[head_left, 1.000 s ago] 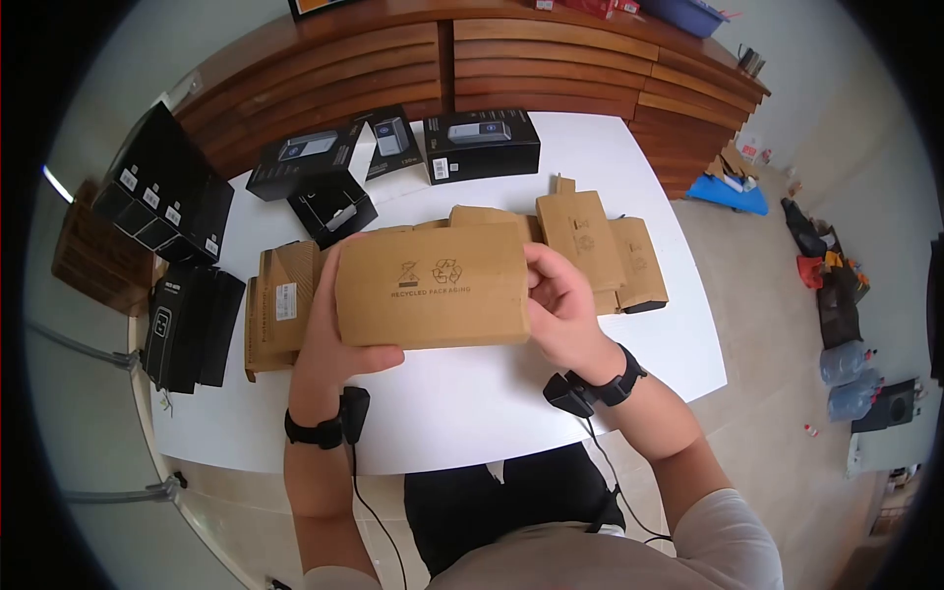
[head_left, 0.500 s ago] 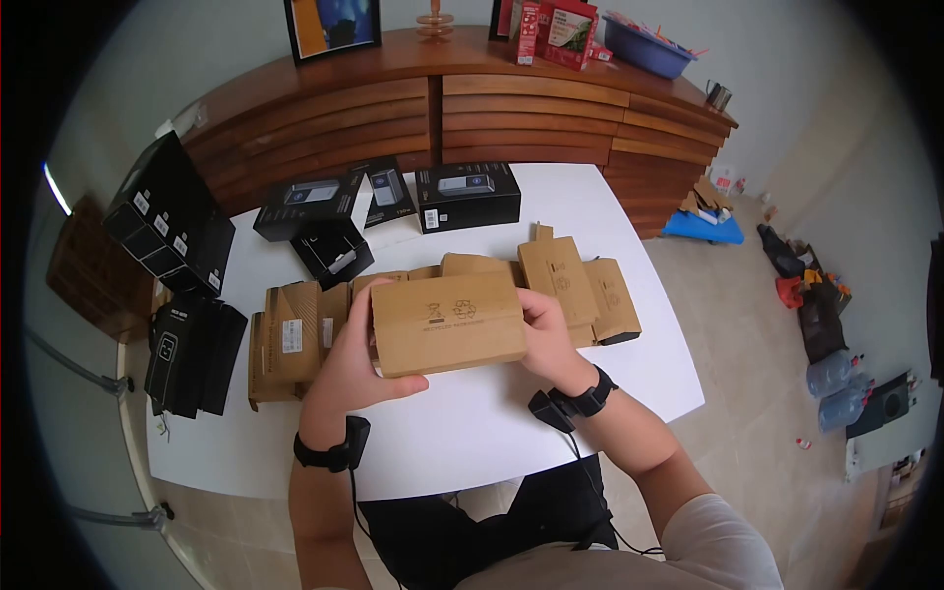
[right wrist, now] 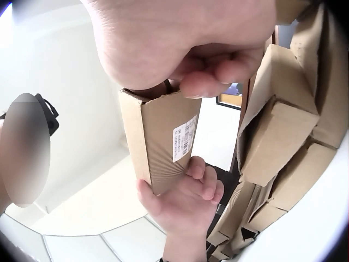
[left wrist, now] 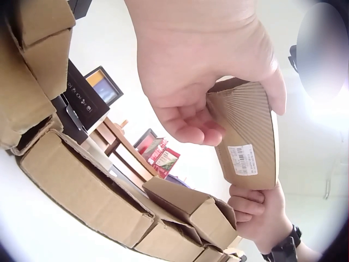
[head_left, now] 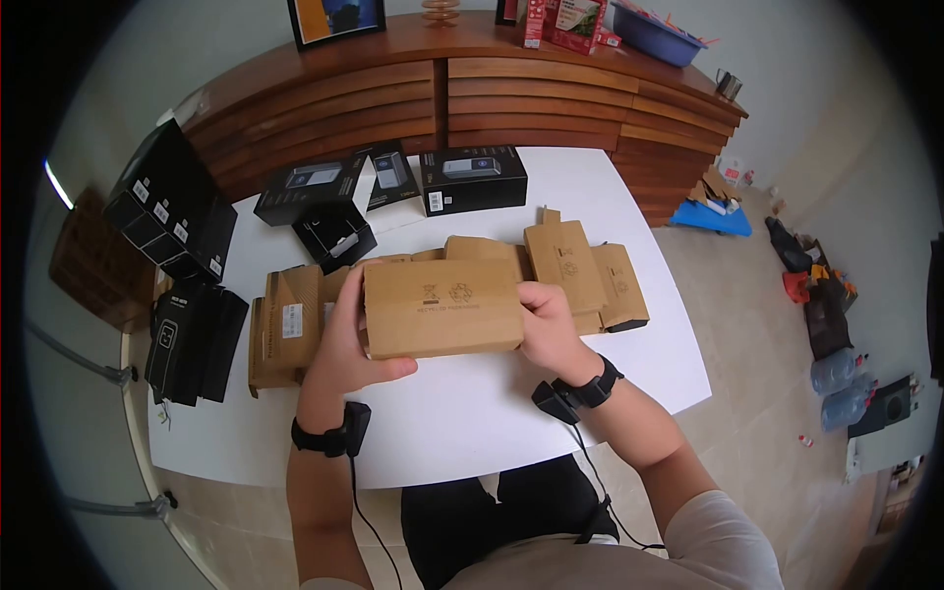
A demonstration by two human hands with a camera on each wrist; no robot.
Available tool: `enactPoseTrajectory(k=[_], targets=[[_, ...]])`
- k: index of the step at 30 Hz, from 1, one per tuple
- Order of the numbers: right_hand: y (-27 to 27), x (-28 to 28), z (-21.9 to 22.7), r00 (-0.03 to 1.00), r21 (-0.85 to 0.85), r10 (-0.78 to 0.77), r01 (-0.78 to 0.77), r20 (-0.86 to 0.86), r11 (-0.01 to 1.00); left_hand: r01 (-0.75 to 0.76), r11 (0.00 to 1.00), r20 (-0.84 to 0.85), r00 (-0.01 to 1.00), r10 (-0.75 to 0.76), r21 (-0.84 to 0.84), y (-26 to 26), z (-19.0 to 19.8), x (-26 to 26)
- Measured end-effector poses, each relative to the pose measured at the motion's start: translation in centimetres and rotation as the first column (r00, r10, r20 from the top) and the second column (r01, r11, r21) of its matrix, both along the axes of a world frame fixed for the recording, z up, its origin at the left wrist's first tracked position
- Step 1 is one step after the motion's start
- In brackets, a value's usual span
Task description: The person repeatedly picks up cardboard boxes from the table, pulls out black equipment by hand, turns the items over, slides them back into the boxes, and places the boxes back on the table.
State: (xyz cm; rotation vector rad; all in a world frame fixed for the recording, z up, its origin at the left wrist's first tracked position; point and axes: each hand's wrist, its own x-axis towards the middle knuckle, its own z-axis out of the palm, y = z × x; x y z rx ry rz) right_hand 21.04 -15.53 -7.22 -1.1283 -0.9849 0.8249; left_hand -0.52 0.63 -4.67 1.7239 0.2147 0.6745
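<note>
Clasping the left end of a cardboard box point(head_left: 442, 307) between thumb and fingers of the left hand point(head_left: 334, 354); pinching its right end with the curled fingers of the right hand point(head_left: 549, 329). Holding it raised over the white table point(head_left: 462, 433), printed face up, with a white label point(left wrist: 242, 160) visible from the left wrist. Facing a row of brown cartons point(head_left: 565, 265) just beyond, then black boxes point(head_left: 474, 182) toward the far edge and at the left, and a wooden cabinet point(head_left: 531, 88) past the far edge, bearing a blue basin point(head_left: 654, 37) at the right.
</note>
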Motion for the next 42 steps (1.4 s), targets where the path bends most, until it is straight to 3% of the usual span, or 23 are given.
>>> enactPoseTrajectory(k=[6, 12, 14, 18, 20, 22, 27, 29, 33, 35, 39, 41, 42], targets=[[0.0, -0.3, 1.2, 0.996, 0.000, -0.055, 0.055, -0.076, 0.998, -0.042, 0.999, -0.025, 0.999, 0.042, -0.010, -0.1, 0.2, -0.1], [0.3, 0.9, 1.8, 0.970, -0.009, -0.155, 0.156, -0.189, 0.988, -0.105, 0.989, 0.108, 0.987, 0.115, -0.102, 1.8, -1.6, -0.5], [0.6, 1.3, 2.0, 0.949, -0.019, -0.167, 0.169, -0.267, 0.986, -0.091, 0.914, 0.177, 0.969, 0.173, -0.395, 2.0, -1.9, -0.4], [0.6, 0.8, 1.9, 0.947, 0.039, -0.068, 0.084, -0.313, 0.996, -0.121, 0.895, 0.130, 0.972, 0.194, -0.429, 2.1, -1.8, -0.4], [0.5, 0.4, 2.0, 0.951, 0.048, -0.067, 0.085, -0.303, 0.995, 0.000, 0.931, 0.152, 0.987, 0.060, -0.364, 2.7, -2.2, -0.6], [0.6, 0.5, 1.9, 0.956, 0.066, -0.062, 0.084, -0.286, 0.994, -0.010, 0.948, 0.180, 0.981, 0.071, -0.318, 2.5, -2.2, -0.5], [0.7, 0.1, 1.8, 0.922, 0.268, 0.162, -0.066, -0.352, 0.961, -0.016, 0.975, 0.144, 0.988, 0.049, -0.222, 4.4, -3.8, -0.9], [0.5, 0.4, 2.0, 0.916, 0.254, 0.203, -0.117, -0.345, 0.960, -0.119, 0.969, 0.083, 0.987, 0.140, -0.215, 4.0, -3.3, -1.1], [0.1, 0.2, 2.7, 0.918, 0.239, 0.253, -0.183, -0.304, 0.953, -0.182, 0.969, 0.038, 0.981, 0.191, -0.168, 3.3, -2.8, -1.3], [0.1, 0.4, 2.3, 0.924, 0.235, 0.262, -0.198, -0.279, 0.952, -0.005, 0.961, 0.145, 0.988, 0.046, -0.276, 4.9, -4.8, -1.9], [0.1, 0.3, 2.7, 0.932, 0.147, 0.279, -0.250, -0.233, 0.957, -0.009, 0.970, 0.114, 0.993, 0.038, -0.242, 5.2, -5.1, -2.0], [0.2, 0.1, 2.5, 0.942, 0.140, 0.256, -0.229, -0.217, 0.963, -0.198, 0.980, 0.007, 0.980, 0.198, -0.029, 3.2, -2.8, -1.5], [0.2, 0.0, 2.3, 0.952, 0.134, 0.233, -0.209, -0.201, 0.969, -0.198, 0.980, 0.000, 0.980, 0.198, -0.031, 3.8, -3.7, -1.8]])
